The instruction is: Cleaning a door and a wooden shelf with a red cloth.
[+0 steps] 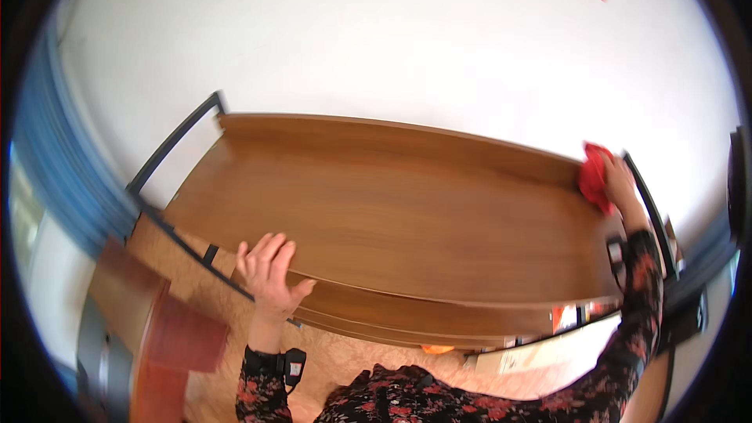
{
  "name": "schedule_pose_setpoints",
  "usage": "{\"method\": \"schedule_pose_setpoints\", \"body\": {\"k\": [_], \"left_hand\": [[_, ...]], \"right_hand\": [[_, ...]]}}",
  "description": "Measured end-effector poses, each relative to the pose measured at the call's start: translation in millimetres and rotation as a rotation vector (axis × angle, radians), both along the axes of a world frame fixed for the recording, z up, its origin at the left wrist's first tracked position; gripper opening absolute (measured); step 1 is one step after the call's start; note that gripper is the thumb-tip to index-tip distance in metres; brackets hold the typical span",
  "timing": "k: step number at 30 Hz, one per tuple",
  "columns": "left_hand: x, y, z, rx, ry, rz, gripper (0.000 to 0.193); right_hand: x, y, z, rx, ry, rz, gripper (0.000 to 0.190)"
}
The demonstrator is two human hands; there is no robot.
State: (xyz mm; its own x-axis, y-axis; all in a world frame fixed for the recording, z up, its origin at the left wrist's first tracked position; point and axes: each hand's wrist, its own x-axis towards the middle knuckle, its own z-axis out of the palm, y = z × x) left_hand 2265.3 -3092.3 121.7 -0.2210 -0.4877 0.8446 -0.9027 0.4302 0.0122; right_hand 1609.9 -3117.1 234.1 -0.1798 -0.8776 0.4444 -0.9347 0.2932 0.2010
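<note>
A wood-grain shelf board with a raised back strip spans the middle of the view, set in a dark metal frame. At its far right end my right hand grips a red cloth against the corner by the back strip. My left hand is at the shelf's front left edge with fingers spread and nothing in it; whether it touches the edge I cannot tell. Both sleeves are dark with a floral pattern, and each wrist bears a small black strapped device.
A white wall rises behind the shelf. Dark metal bars bound its left end. Lower shelf boards lie beneath the front edge. Reddish-brown wooden furniture stands at lower left, near a blue curtain. A pale box is at lower right.
</note>
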Motion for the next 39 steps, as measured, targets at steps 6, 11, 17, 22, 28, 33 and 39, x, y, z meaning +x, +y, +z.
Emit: {"method": "schedule_pose_setpoints", "body": {"k": [6, 11, 17, 22, 28, 33, 39], "left_hand": [[2, 1, -3, 0.004, 0.038, -0.023, 0.063], [2, -3, -8, -0.037, 0.048, -0.089, 0.059], [6, 5, 0, 0.053, 0.043, -0.168, 0.052], [36, 7, 9, 0.113, 0.048, -0.440, 0.047], [129, 18, 7, 0.117, 0.255, -0.273, 0.050], [196, 34, -4, 0.210, 0.467, -0.069, 0.050], [215, 27, 7, 0.119, 0.478, 0.024, 0.048]], "right_hand": [[147, 28, 22, 0.108, -0.068, 0.300, 0.056], [185, -6, 7, 0.324, -0.253, 0.327, 0.053], [315, -43, 16, 0.446, -0.138, 0.442, 0.058], [465, -114, 9, 0.439, -0.018, 0.695, 0.062], [622, -191, 10, 0.537, 0.056, 0.873, 0.071], [714, -218, 1, 0.514, -0.005, 0.960, 0.073], [716, -145, -6, 0.521, 0.038, 1.418, 0.071]]}}
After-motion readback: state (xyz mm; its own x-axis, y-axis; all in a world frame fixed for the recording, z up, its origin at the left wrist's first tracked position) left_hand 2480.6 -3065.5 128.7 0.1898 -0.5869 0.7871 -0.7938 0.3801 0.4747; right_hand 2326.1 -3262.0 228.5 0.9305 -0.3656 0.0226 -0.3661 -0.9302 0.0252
